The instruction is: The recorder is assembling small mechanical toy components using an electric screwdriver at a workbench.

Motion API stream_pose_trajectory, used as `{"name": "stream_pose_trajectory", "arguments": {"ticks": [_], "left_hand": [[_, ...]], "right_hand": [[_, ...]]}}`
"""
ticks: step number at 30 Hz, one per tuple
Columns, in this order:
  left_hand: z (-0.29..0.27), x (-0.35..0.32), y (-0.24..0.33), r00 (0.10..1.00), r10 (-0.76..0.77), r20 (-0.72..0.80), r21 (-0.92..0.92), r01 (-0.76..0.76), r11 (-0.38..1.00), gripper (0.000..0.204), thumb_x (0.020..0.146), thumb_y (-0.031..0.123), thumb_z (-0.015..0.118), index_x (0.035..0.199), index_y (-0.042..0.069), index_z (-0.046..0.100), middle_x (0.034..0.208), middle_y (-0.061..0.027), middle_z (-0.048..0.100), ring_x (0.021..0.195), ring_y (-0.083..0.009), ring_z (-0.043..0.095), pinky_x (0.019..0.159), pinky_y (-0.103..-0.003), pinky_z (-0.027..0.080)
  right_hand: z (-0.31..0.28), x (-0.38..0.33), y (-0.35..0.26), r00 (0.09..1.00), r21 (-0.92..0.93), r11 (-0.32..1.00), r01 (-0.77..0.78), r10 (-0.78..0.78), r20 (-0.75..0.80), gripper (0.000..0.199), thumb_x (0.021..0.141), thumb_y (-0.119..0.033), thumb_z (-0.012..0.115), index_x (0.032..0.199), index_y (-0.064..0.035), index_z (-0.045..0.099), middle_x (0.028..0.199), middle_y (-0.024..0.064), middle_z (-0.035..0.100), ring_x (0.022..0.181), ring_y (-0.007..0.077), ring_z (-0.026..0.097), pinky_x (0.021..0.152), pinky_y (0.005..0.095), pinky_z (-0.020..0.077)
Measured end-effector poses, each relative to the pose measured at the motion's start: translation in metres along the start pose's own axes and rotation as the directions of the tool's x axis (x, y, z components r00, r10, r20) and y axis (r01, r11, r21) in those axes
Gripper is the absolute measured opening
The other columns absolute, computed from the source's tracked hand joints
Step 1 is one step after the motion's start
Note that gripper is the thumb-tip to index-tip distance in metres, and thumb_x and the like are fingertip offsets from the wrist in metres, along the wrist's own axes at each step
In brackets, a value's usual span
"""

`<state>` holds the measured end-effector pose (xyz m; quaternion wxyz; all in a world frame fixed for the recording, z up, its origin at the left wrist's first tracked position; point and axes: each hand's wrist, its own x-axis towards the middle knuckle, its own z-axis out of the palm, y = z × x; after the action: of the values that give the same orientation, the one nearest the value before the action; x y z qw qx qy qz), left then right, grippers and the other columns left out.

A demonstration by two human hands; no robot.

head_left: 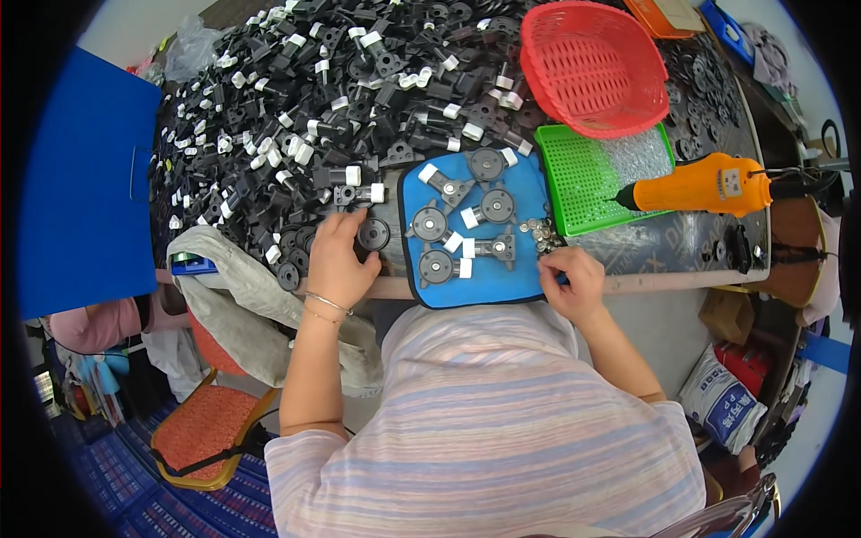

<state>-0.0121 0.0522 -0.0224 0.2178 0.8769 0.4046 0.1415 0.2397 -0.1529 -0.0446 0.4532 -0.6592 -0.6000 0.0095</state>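
Note:
My left hand (341,255) rests at the table's front edge, its thumb and fingers apart beside a black round disc (373,235). More black discs (289,275) lie under and left of it. On a blue mat (529,282) in front of me sit several black caster-like assemblies (437,266) with white ends and round discs. My right hand (574,280) is at the mat's right edge, fingers curled together in a pinch; whatever they hold is hidden. Just beyond it lies a small cluster of metal washers or nuts (538,231).
A large heap of black and white plastic parts (296,99) covers the table's left and back. At right are a red basket (592,63), a green tray (574,184) of small shiny pieces, and a hanging orange power screwdriver (708,185). Grey cloth (233,314) drapes over the front edge.

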Motion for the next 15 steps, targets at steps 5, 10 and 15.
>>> {"name": "stream_pose_trajectory", "arguments": {"ticks": [5, 10, 15], "left_hand": [[-0.001, 0.001, 0.009, 0.994, -0.11, 0.0, -0.011, 0.11, 0.994, 0.049, 0.06, 0.017, 0.077, 0.102, 0.0, 0.059, 0.098, -0.0153, 0.057, 0.095, -0.0342, 0.053, 0.084, -0.039, 0.044], [-0.005, 0.005, 0.01, 0.989, -0.132, 0.068, -0.05, 0.135, 0.99, 0.045, 0.06, 0.012, 0.076, 0.1, 0.0, 0.06, 0.099, -0.0156, 0.057, 0.095, -0.0341, 0.054, 0.083, -0.038, 0.045], [-0.019, 0.028, 0.028, 0.996, 0.071, 0.048, -0.204, -0.06, 0.977, 0.048, 0.061, 0.003, 0.073, 0.107, 0.002, 0.059, 0.104, -0.0146, 0.056, 0.096, -0.0337, 0.055, 0.084, -0.037, 0.046]], "right_hand": [[-0.001, 0.0, 0.002, 0.999, -0.028, 0.999, 0.039, -0.039, -0.007, 0.017, 0.065, 0.001, 0.067, 0.078, -0.0074, 0.06, 0.074, 0.0062, 0.063, 0.061, 0.0208, 0.061, 0.053, 0.0297, 0.0485], [-0.002, -0.001, 0.004, 0.999, -0.036, 0.998, 0.047, -0.047, -0.001, 0.018, 0.065, 0.0, 0.067, 0.079, -0.0085, 0.06, 0.073, 0.0053, 0.063, 0.061, 0.0204, 0.061, 0.052, 0.0298, 0.048], [-0.002, 0.0, 0.003, 0.999, -0.019, 0.999, 0.047, -0.047, -0.005, 0.018, 0.065, 0.0, 0.067, 0.079, -0.0085, 0.06, 0.073, 0.0047, 0.063, 0.061, 0.0201, 0.061, 0.052, 0.0295, 0.0479]]}}
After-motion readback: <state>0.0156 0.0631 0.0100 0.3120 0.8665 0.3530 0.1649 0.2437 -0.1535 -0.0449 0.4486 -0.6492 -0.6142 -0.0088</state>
